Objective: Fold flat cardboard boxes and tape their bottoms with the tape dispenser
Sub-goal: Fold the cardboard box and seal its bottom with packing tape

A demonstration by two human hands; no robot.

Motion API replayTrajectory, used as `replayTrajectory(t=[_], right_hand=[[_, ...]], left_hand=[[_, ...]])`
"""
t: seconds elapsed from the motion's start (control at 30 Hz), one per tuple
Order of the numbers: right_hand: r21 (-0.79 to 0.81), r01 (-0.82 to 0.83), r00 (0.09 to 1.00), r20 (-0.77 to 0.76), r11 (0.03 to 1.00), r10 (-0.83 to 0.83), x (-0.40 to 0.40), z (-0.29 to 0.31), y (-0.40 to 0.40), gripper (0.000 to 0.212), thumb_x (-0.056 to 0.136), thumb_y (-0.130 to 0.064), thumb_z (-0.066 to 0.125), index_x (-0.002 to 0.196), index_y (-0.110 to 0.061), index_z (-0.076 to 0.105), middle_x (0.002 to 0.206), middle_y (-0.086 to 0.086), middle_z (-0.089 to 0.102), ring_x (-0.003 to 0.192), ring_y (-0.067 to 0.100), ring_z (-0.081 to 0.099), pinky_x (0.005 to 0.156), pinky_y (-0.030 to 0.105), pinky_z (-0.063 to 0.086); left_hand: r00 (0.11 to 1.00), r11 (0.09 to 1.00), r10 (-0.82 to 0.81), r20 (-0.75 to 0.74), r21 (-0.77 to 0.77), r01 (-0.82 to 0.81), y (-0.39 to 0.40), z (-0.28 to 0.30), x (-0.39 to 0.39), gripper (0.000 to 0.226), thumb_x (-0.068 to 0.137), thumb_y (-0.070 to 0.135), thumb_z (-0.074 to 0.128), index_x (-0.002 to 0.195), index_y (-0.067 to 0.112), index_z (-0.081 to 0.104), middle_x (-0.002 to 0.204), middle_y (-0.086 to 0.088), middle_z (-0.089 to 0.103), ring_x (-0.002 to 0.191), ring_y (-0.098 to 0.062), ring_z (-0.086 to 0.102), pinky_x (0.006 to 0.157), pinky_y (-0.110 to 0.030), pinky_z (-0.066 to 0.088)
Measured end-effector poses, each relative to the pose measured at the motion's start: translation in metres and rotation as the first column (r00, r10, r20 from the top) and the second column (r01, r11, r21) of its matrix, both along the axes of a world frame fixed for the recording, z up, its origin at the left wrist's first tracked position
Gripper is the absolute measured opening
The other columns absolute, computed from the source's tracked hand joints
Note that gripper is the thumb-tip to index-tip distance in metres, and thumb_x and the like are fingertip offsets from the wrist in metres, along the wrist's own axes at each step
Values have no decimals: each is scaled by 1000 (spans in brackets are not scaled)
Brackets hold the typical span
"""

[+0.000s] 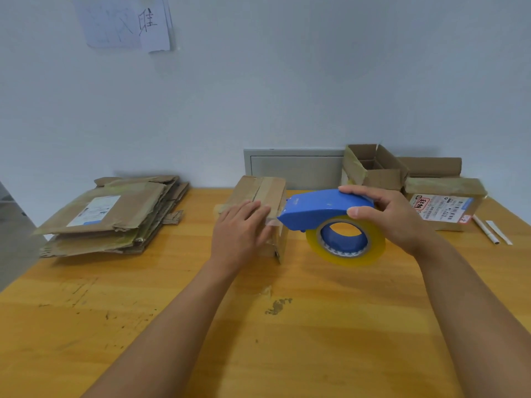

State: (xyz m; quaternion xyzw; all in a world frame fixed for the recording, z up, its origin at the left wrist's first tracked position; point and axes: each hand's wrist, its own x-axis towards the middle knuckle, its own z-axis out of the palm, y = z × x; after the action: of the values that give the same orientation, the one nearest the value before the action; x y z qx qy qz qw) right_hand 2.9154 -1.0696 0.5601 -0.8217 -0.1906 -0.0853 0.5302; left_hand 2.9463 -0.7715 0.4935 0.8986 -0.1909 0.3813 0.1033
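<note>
A small folded cardboard box (260, 191) stands in the middle of the wooden table (143, 311), bottom flaps up, with a strip of tape along its seam. My left hand (241, 228) lies flat on the box's near end, fingers straight, pressing the tape down. My right hand (390, 216) grips the blue tape dispenser (319, 208) from above, just right of the box. The dispenser's nose touches the box's near right corner. Its roll of clear yellowish tape (344, 242) hangs below the blue housing.
A stack of flat cardboard boxes (112, 214) lies at the left of the table. At the back right stand an open box (373, 168) and a taped box with a shipping label (448, 202). Two white paper-wrapped sticks (491, 232) lie at the far right.
</note>
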Motion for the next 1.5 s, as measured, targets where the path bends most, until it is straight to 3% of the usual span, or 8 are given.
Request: replayTrajectory(t=[0.3,0.6,0.73,0.9,1.07,1.2,1.33,1.5], right_hand=[[-130,-34,998,-63,991,26,17,28,1,26,75,-43,67,99,-52,73,105,-27,69,99,-5,63,80,13,47],[-325,-51,986,-168,944,-5,31,23,6,16,84,-41,73,100,-39,77,95,-25,72,92,-3,65,81,25,48],[-101,119,987,-97,988,-129,25,3,-7,16,87,-33,73,103,-38,75,106,-7,70,94,11,66,79,27,51],[-35,326,945,-6,945,-326,14,-27,11,42,71,-53,66,111,-41,66,112,-22,57,97,0,57,71,18,43],[151,504,861,-11,850,-509,7,-70,44,47,78,-49,70,122,-33,61,111,-18,57,97,-8,55,66,8,43],[242,569,811,-10,786,-584,3,-89,67,52,79,-51,68,126,-33,58,110,-20,55,98,-10,55,65,7,44],[214,569,803,63,794,-592,4,-96,73,50,86,-43,72,131,-29,56,116,-14,56,97,3,58,73,17,49],[223,570,792,109,791,-601,-4,-102,72,56,81,-55,62,131,-31,53,116,-15,55,97,0,56,76,21,49]], left_hand=[[982,994,-79,-171,66,91,-1,8,-3,49,90,43,68,131,17,63,132,-3,62,123,-26,57,99,-40,43],[988,997,-68,-136,9,70,1,7,-3,44,89,35,71,128,17,65,129,-6,64,118,-29,60,95,-40,45],[977,998,-55,-205,18,60,3,10,-6,49,91,41,60,136,22,59,138,-1,57,128,-22,51,106,-36,33],[956,989,-66,-286,-145,26,-12,17,-12,65,87,61,32,132,26,62,138,6,56,129,-16,45,108,-32,26],[966,949,11,-258,-302,-91,-30,17,-6,42,92,60,53,102,23,71,109,8,64,105,-16,55,92,-32,34],[973,923,95,-212,-348,-165,-42,14,-2,19,86,37,66,83,18,68,93,4,63,90,-23,55,81,-31,31],[976,938,93,-196,-313,-152,-40,10,0,20,85,39,67,86,20,69,97,3,63,91,-21,54,83,-34,35],[982,952,72,-172,-281,-119,-41,7,-1,21,86,41,68,93,21,71,101,3,64,94,-22,56,86,-36,39]])
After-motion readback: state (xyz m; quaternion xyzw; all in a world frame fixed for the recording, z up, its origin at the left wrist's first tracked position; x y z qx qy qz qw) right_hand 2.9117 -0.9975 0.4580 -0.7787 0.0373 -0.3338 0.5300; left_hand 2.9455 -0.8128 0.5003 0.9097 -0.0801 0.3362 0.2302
